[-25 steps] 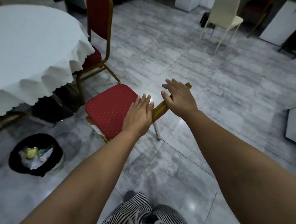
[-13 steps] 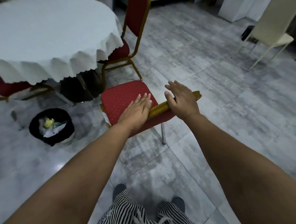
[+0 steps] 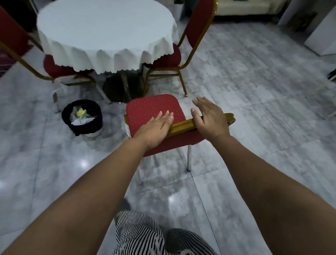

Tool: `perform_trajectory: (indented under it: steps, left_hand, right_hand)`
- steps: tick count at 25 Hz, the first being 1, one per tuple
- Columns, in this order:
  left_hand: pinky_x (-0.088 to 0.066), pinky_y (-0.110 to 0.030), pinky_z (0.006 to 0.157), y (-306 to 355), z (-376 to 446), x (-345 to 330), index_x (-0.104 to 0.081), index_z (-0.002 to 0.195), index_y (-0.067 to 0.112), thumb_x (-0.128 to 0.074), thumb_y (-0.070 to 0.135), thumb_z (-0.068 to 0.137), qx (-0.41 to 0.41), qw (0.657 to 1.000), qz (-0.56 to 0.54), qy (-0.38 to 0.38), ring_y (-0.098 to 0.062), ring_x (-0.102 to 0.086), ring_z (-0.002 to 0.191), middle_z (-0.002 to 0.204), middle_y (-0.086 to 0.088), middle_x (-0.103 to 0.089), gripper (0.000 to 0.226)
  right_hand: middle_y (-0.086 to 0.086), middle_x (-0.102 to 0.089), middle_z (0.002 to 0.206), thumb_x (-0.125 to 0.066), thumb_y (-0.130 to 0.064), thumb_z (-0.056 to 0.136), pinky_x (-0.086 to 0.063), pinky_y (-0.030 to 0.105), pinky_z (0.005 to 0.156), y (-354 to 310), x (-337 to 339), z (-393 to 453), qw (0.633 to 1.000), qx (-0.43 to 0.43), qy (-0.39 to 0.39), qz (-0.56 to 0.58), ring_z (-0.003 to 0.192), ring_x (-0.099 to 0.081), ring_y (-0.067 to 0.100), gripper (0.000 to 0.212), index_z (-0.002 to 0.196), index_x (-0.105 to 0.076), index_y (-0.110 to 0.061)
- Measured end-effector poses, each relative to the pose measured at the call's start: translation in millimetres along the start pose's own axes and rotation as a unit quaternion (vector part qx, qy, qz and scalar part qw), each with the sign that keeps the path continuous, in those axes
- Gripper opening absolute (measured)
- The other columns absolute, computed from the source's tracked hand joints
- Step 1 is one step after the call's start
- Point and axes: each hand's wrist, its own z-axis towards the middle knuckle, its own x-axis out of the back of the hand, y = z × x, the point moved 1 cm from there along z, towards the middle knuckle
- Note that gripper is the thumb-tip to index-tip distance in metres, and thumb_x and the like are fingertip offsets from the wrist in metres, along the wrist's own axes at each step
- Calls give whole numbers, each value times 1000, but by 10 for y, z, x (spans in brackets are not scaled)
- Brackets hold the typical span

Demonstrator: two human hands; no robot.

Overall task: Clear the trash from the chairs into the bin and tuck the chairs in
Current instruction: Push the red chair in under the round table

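Observation:
A red chair with a gold frame stands in front of me, its bare seat facing the round table with the white cloth. My left hand lies flat with straight fingers on the left end of the chair's gold top rail. My right hand rests on the right part of the rail, fingers spread and lifted. A black bin holding crumpled paper and a yellow scrap stands on the floor left of the chair.
Two more red chairs sit pushed in at the table, one on the left and one on the right. A dark table pedestal lies beyond the seat. White furniture stands far right. Grey tiled floor surrounds.
The chair has moved toward the table with both hands on its top rail. My right hand's fingers have lifted and spread. The view has swung so the table sits straight ahead.

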Motion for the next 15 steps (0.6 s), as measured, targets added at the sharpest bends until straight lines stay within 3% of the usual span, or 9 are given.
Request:
perform_trajectory:
  steps: [6, 11, 15]
  left_hand:
    - [2, -29, 122, 208, -202, -230, -16, 157, 29, -4, 50, 103, 16, 999, -3, 34, -5, 0, 151, 165, 11, -9, 59]
    - [4, -39, 124, 256, -215, -312, -17, 157, 26, -3, 52, 101, 55, 985, 76, 142, -12, 1, 153, 165, 6, -13, 63]
    - [4, -43, 124, 246, -140, -328, -15, 157, 25, 9, 57, 94, 78, 965, 131, 212, -17, 5, 153, 166, 0, -5, 75]
  right_hand:
    - [9, -45, 152, -31, -46, 95, -27, 39, 118, 176, 114, -97, 999, 48, -8, 13, 145, -34, 21, 61, 140, -53, -11]
    - [7, -40, 154, -23, -53, 92, -27, 43, 118, 224, 75, -30, 998, 62, -17, 5, 147, -30, 20, 70, 144, -49, -14]
    - [5, -35, 158, -20, -56, 92, -21, 42, 120, 232, 69, 78, 997, 64, -27, -19, 148, -25, 19, 71, 147, -44, -18]
